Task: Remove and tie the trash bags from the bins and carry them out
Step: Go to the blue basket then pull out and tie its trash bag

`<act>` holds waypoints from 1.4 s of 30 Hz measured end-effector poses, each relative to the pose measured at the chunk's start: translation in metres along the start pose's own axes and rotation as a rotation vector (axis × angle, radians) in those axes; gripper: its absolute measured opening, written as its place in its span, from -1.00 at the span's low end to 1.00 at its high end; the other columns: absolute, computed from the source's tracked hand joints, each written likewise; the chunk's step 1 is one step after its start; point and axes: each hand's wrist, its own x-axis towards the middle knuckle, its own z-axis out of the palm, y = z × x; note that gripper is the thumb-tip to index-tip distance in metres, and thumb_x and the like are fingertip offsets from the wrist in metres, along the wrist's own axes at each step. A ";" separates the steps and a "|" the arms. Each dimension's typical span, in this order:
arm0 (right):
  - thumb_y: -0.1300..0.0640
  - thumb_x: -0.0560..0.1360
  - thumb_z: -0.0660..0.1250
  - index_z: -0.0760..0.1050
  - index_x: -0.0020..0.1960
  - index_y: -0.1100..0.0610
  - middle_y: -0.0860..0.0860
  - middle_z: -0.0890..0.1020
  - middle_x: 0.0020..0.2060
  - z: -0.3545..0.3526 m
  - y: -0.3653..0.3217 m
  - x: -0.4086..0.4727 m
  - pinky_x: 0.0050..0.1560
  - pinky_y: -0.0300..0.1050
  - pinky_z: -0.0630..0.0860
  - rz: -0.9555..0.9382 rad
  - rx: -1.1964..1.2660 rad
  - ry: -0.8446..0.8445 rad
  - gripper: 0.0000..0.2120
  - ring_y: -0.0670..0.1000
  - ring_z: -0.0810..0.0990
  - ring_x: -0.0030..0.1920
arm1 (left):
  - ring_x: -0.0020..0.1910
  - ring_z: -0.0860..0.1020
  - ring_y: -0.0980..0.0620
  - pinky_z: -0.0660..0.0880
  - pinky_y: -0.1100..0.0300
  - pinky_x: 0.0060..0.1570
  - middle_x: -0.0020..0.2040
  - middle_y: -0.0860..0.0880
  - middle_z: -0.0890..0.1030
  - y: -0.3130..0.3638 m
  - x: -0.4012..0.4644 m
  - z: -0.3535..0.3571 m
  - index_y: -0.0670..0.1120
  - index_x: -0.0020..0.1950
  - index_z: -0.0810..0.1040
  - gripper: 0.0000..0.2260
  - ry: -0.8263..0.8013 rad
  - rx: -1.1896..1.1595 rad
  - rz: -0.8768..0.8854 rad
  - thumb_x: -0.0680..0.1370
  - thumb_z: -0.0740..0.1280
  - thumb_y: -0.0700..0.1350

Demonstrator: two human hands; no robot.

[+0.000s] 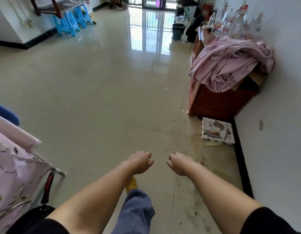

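A dark grey bin stands on the floor far ahead on the right, near the glass balcony door; I cannot tell whether a bag lines it. My left hand and my right hand hang out in front of me over the tiled floor, side by side and a little apart. Both have loosely curled fingers and hold nothing. No trash bag shows anywhere.
A wooden cabinet with pink cloth and bottles stands along the right wall, a white foam tray on the floor beside it. A rack with floral fabric is at my left. Blue stools sit far left.
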 end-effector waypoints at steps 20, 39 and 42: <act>-0.08 0.62 0.01 0.34 0.32 0.13 0.14 0.44 0.29 -0.325 0.048 0.413 0.22 0.04 0.39 0.003 0.092 0.060 -0.59 0.19 0.43 0.28 | 0.23 0.46 -0.14 0.44 0.01 0.17 0.27 -0.13 0.50 -0.099 0.428 -0.321 -0.10 0.28 0.42 -0.63 0.004 0.043 0.010 0.62 0.05 0.08; -0.07 0.62 -0.01 0.35 0.31 0.14 0.13 0.46 0.27 -0.635 0.173 0.794 0.16 0.02 0.42 -0.003 0.044 0.056 -0.59 0.17 0.48 0.24 | 0.24 0.46 -0.14 0.42 0.05 0.16 0.27 -0.14 0.49 -0.116 0.834 -0.611 -0.10 0.29 0.42 -0.63 0.016 0.042 0.000 0.63 0.04 0.07; -0.06 0.63 0.00 0.37 0.29 0.16 0.16 0.47 0.26 -0.695 0.181 0.851 0.13 -0.02 0.41 0.009 0.060 0.067 -0.60 0.19 0.47 0.23 | 0.22 0.47 -0.14 0.42 0.06 0.14 0.26 -0.14 0.50 -0.131 0.901 -0.670 -0.10 0.28 0.42 -0.64 0.016 0.077 0.004 0.63 0.04 0.07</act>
